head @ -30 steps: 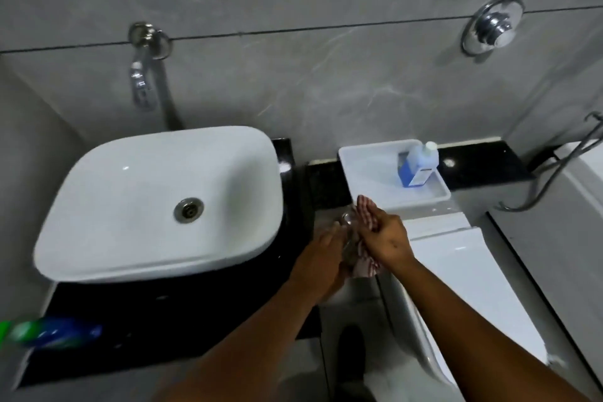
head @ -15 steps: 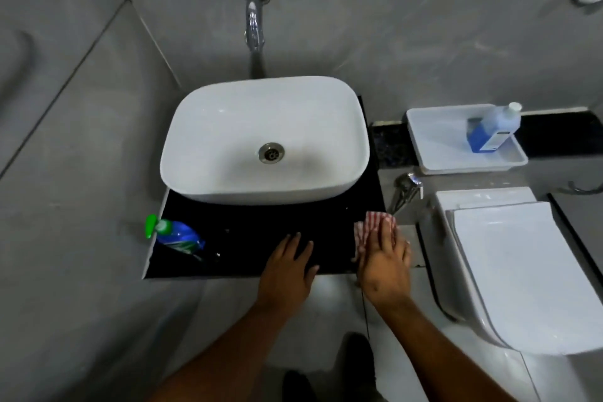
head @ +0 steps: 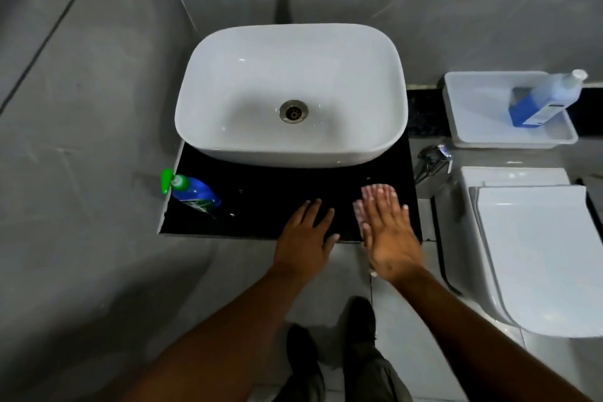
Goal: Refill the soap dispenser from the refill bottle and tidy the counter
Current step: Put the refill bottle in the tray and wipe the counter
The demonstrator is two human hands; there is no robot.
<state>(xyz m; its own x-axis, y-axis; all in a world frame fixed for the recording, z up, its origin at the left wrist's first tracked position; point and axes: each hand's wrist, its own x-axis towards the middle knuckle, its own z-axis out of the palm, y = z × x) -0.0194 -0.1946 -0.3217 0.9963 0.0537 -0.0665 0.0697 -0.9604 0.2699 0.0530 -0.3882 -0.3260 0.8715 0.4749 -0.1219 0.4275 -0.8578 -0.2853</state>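
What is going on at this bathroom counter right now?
A person is wiping the black counter in front of the sink. The right hand presses a cloth flat; the left hand rests flat beside it. The soap dispenser stands at the counter's left end, the refill bottle in a white tray.

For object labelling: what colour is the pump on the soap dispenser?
Bright green pump on the blue soap dispenser; seen in the head view.

Glossy black stone worktop [head: 261,206]. White oval ceramic basin [head: 290,91], steel drain. Blue plastic soap dispenser [head: 192,194], green pump. Pale-blue translucent refill bottle [head: 545,98], white cap, in white plastic tray [head: 473,127]. Red-white checked cloth [head: 375,191]. Grey marbled wall tiles [head: 98,59].
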